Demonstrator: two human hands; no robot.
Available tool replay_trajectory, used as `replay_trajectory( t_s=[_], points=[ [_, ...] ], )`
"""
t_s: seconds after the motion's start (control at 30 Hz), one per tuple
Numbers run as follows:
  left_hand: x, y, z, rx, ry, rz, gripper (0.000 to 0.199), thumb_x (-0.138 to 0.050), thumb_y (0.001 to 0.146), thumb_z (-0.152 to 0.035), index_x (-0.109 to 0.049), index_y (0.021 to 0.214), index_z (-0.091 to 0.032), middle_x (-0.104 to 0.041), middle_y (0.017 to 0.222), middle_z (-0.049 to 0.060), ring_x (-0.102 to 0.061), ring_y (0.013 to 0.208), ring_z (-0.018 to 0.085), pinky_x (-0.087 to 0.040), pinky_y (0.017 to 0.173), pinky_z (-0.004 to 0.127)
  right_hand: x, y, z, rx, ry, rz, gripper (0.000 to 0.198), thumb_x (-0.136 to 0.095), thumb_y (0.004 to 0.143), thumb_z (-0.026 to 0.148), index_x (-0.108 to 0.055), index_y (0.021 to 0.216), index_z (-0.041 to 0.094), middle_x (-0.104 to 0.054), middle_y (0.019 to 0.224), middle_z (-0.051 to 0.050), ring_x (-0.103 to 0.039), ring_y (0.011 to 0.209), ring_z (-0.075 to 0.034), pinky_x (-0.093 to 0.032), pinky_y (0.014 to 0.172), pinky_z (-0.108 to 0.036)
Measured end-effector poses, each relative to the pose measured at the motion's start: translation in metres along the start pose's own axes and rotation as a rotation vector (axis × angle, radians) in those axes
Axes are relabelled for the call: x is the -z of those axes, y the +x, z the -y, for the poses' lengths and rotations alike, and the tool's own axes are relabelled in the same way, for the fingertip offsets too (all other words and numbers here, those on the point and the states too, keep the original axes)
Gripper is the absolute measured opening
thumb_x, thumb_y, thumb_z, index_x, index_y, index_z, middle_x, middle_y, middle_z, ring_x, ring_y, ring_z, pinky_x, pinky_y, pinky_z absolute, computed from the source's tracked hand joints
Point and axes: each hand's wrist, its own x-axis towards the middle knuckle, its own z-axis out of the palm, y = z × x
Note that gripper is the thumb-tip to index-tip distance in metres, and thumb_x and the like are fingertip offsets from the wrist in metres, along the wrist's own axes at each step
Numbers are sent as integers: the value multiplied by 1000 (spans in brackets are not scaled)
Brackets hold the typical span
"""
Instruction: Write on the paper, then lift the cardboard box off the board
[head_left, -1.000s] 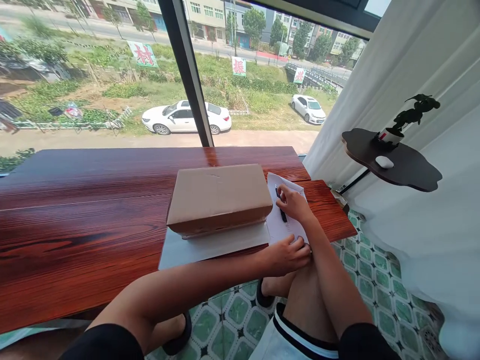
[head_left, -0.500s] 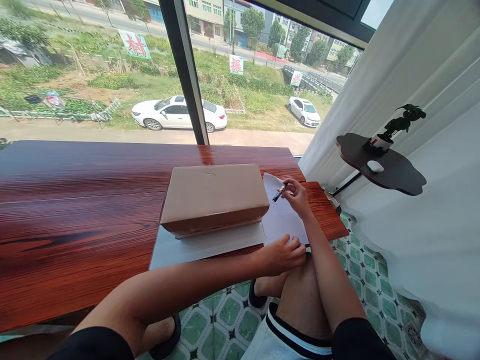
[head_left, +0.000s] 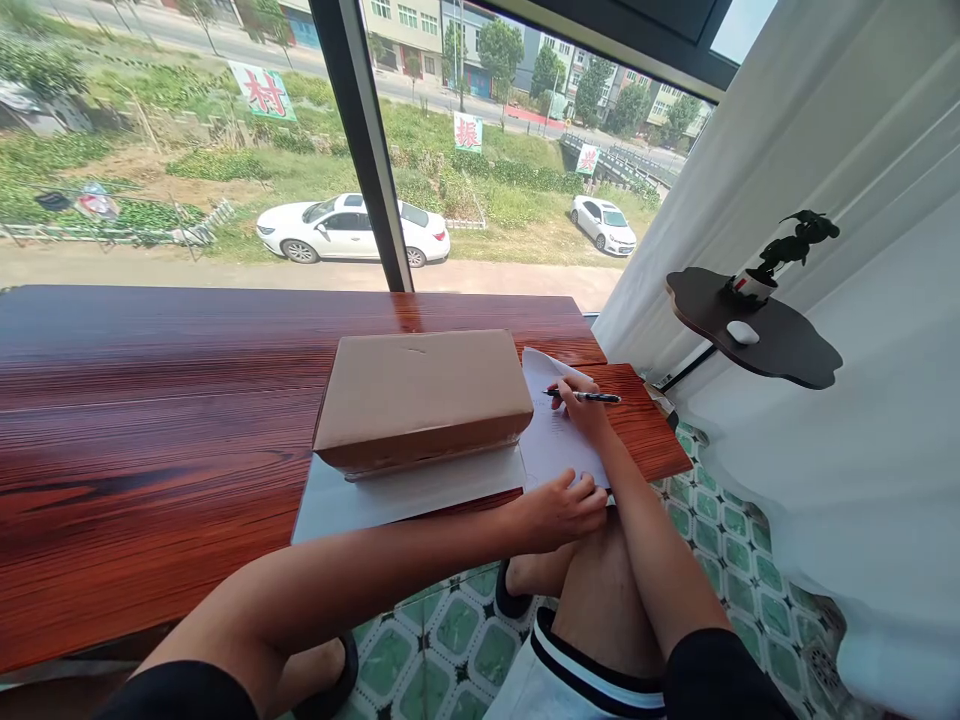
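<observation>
A red-brown wooden desk (head_left: 150, 420) runs along the window, and a closed cardboard box (head_left: 424, 395) sits on a large white sheet (head_left: 390, 500) near its right end, its weight keeping that sheet flat against the wood. Just right of the box lies a smaller sheet of paper (head_left: 551, 440), partly tucked beside the box's edge.

The left hand (head_left: 559, 510) reaches across from the person's left, forearm stretched nearly level along the desk's near edge; its fingers are spread and pressed flat on the paper's near corner, apparently to stop it sliding.

Beyond it, the right hand (head_left: 581, 405) rests on the upper part of the same paper, wrist bent and forearm rising from the lap. Its fingers are closed around a black pen (head_left: 589, 397), which lies almost level, one end over the paper by the box and the other pointing right.

Farther right, a dark wall shelf (head_left: 780, 345) carries a small potted plant (head_left: 787, 250) and a white mouse (head_left: 742, 332).
</observation>
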Motion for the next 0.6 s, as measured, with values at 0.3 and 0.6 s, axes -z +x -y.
replay_trajectory(
  t_s=[0.3, 0.6],
  points=[
    [0, 1, 0, -2, 3, -7, 23, -51, 92, -23, -61, 110, -15, -57, 116, 10, -53, 103, 24, -37, 76, 37, -4, 0, 1, -42, -1, -38, 40, -54, 89, 55, -54, 68, 21, -54, 48, 2, -48, 39, -12, -37, 47, -27],
    [1, 0, 1, -4, -8, 7, 20, -52, 92, -22, -62, 108, -16, -57, 116, 10, -53, 101, 23, -36, 76, 37, -7, -2, -2, 22, -105, -57, 38, -64, 84, 45, -45, 60, 22, -50, 46, 4, -47, 41, -11, -36, 49, -28]
  ],
)
